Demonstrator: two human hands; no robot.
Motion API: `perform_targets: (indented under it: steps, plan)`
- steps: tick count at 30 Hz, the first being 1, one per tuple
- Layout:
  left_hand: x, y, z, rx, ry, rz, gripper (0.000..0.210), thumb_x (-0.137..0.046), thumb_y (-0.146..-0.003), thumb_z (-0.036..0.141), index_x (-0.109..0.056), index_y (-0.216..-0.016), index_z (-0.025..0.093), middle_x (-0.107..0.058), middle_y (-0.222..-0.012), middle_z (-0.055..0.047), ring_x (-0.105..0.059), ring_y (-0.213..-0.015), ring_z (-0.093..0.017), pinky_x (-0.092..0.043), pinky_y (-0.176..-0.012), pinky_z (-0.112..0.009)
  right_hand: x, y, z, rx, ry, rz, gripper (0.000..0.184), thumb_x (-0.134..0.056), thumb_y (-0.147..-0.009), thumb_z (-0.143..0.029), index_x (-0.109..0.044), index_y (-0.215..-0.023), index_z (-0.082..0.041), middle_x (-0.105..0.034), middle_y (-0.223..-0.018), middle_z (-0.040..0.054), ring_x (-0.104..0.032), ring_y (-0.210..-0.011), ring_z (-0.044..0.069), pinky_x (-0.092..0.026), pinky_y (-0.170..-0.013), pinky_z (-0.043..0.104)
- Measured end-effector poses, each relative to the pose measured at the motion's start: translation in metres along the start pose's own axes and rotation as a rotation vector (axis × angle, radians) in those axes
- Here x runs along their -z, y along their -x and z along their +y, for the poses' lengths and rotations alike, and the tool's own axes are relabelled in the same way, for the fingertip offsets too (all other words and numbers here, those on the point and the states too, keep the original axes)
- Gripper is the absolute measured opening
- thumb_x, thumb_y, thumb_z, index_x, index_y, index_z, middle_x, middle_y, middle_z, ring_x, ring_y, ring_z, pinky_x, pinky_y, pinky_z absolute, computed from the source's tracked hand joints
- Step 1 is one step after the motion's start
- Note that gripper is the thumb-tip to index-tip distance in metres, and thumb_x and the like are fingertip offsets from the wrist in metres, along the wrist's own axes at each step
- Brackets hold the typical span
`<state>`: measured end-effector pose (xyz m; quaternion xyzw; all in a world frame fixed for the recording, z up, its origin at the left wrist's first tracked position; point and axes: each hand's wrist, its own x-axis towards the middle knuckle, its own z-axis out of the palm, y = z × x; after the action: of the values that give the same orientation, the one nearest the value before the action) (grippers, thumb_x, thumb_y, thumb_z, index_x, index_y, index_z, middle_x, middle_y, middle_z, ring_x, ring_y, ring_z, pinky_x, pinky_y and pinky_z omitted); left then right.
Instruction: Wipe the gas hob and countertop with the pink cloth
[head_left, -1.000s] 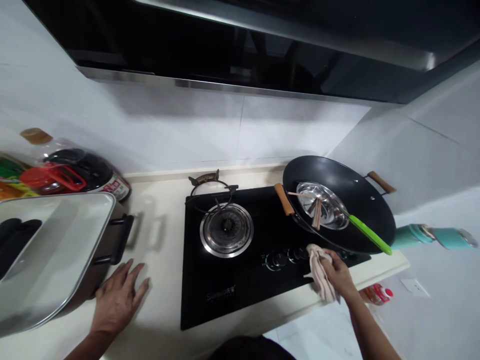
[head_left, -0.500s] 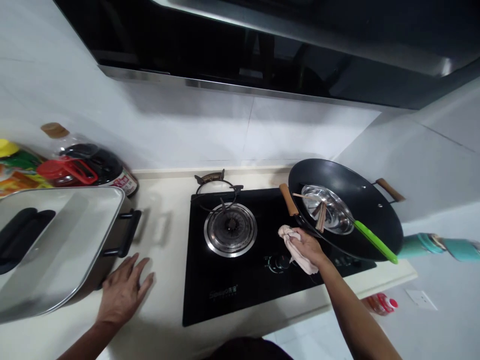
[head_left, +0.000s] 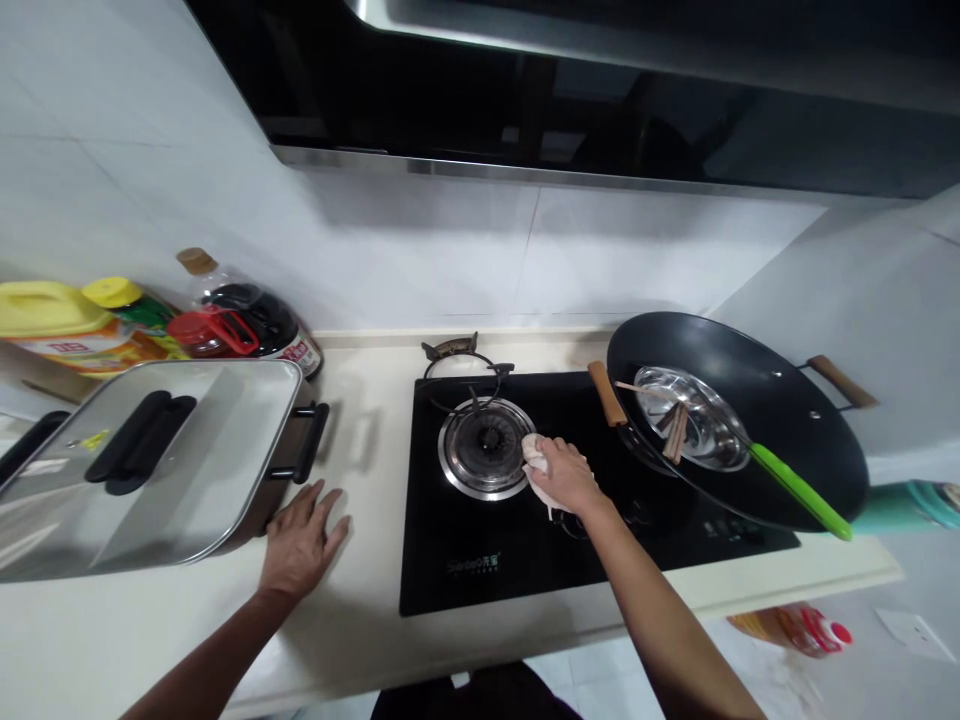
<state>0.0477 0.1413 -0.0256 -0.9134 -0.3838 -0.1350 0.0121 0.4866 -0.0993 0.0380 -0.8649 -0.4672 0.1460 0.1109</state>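
Observation:
My right hand (head_left: pixel 568 476) is closed on a pale pink cloth (head_left: pixel 534 455), pressed to the black glass stove top (head_left: pixel 465 530) at the right edge of the left burner (head_left: pixel 486 450). Part of the cloth is hidden under my palm, and a control knob is mostly covered too. With its fingers spread, my left hand (head_left: pixel 301 538) lies flat on the pale counter (head_left: pixel 360 560), beside the electric pan with a glass lid (head_left: pixel 232 430). Behind the burner, a round pot support (head_left: pixel 454 347) sits tilted, off its place.
A black wok (head_left: pixel 765 390) covers the stove's right side, holding a steel bowl (head_left: pixel 720 450), wooden pieces and a green-handled utensil (head_left: pixel 799 490). Several bottles, among them a dark sauce bottle (head_left: pixel 262 315), stand at the back left. A range hood (head_left: pixel 562 110) hangs overhead.
My right hand has moved the cloth leftward across the stove, from near the knob to the left burner's rim. My left hand stays on the counter. The view has shifted left.

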Motion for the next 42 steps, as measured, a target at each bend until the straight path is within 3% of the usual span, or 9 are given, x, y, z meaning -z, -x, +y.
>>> perform_targets:
  steps: [8, 12, 15, 20, 25, 29, 33, 37, 42]
  plan:
    - [0.002, -0.001, 0.002, 0.018, 0.010, -0.034, 0.053, -0.040, -0.101, 0.050, -0.068, -0.132, 0.018, -0.057, -0.152, -0.021, -0.050, -0.143, -0.037, -0.042, -0.110, -0.054, -0.044, 0.078, -0.082, 0.119, 0.010, 0.145, 0.049, -0.070, -0.084, -0.030, -0.062, -0.132, -0.024, -0.060, -0.127, 0.0135, -0.050, -0.112, 0.032, -0.041, -0.101, 0.049]
    - [0.005, -0.002, 0.006, 0.021, 0.015, -0.028, 0.051, -0.041, -0.101, 0.050, -0.067, -0.132, 0.019, -0.057, -0.152, -0.020, -0.051, -0.142, -0.036, -0.041, -0.111, -0.053, -0.069, 0.124, -0.135, 0.302, -0.165, 0.010, 0.051, -0.076, -0.081, -0.030, -0.067, -0.131, -0.033, -0.062, -0.133, 0.0077, -0.051, -0.120, 0.033, -0.041, -0.108, 0.052]
    - [0.008, -0.003, 0.009, 0.025, 0.029, -0.011, 0.047, -0.044, -0.100, 0.050, -0.067, -0.131, 0.022, -0.057, -0.152, -0.017, -0.051, -0.140, -0.034, -0.040, -0.111, -0.050, -0.073, 0.153, -0.142, 0.326, -0.392, -0.092, 0.046, -0.074, -0.082, -0.034, -0.069, -0.128, -0.036, -0.066, -0.129, 0.0028, -0.056, -0.121, 0.028, -0.044, -0.110, 0.048]
    - [0.009, -0.004, 0.011, 0.020, 0.041, -0.002, 0.048, -0.044, -0.100, 0.050, -0.066, -0.131, 0.021, -0.058, -0.150, -0.018, -0.053, -0.136, -0.034, -0.041, -0.108, -0.050, -0.039, 0.199, -0.049, -0.059, -0.702, 0.154, 0.041, -0.062, -0.089, -0.040, -0.070, -0.128, -0.029, -0.067, -0.120, 0.0067, -0.066, -0.106, 0.024, -0.057, -0.090, 0.037]
    - [0.009, -0.006, 0.011, 0.036, 0.064, -0.036, 0.046, -0.047, -0.099, 0.049, -0.064, -0.132, 0.023, -0.058, -0.150, -0.017, -0.051, -0.135, -0.035, -0.038, -0.110, -0.050, 0.005, 0.211, 0.085, -0.485, -0.341, 0.415, 0.065, -0.060, -0.086, -0.063, -0.066, -0.136, -0.021, -0.065, -0.126, 0.0143, -0.064, -0.114, 0.032, -0.053, -0.100, 0.047]
    - [0.011, -0.007, 0.013, 0.037, 0.049, -0.038, 0.048, -0.044, -0.099, 0.049, -0.064, -0.131, 0.020, -0.056, -0.152, -0.019, -0.050, -0.137, -0.035, -0.037, -0.111, -0.050, -0.010, 0.189, 0.119, -0.628, -0.111, 0.425, 0.061, -0.058, -0.083, -0.054, -0.071, -0.129, -0.017, -0.060, -0.127, 0.0198, -0.058, -0.118, 0.038, -0.045, -0.106, 0.060]
    - [0.012, -0.007, 0.016, 0.024, 0.042, -0.026, 0.048, -0.043, -0.099, 0.049, -0.063, -0.131, 0.019, -0.056, -0.151, -0.020, -0.050, -0.135, -0.037, -0.037, -0.110, -0.052, -0.050, 0.181, 0.075, -0.488, -0.084, 0.445, 0.050, -0.057, -0.087, -0.050, -0.073, -0.124, -0.020, -0.055, -0.134, 0.0178, -0.054, -0.119, 0.035, -0.041, -0.110, 0.058]
    - [0.010, -0.006, 0.016, 0.026, 0.023, -0.014, 0.046, -0.042, -0.101, 0.050, -0.062, -0.131, 0.022, -0.055, -0.152, -0.018, -0.048, -0.137, -0.034, -0.036, -0.110, -0.051, -0.083, 0.191, -0.011, -0.175, -0.082, 0.455, 0.039, -0.057, -0.091, -0.040, -0.074, -0.122, -0.023, -0.054, -0.132, 0.0155, -0.051, -0.115, 0.033, -0.047, -0.101, 0.054]
    - [0.009, -0.006, 0.016, 0.006, 0.023, -0.018, 0.048, -0.042, -0.101, 0.049, -0.062, -0.133, 0.019, -0.055, -0.152, -0.019, -0.048, -0.138, -0.034, -0.037, -0.109, -0.050, -0.114, 0.204, -0.121, 0.111, -0.241, 0.261, 0.042, -0.068, -0.079, -0.023, -0.073, -0.120, -0.029, -0.056, -0.133, 0.0080, -0.050, -0.117, 0.031, -0.048, -0.101, 0.051]
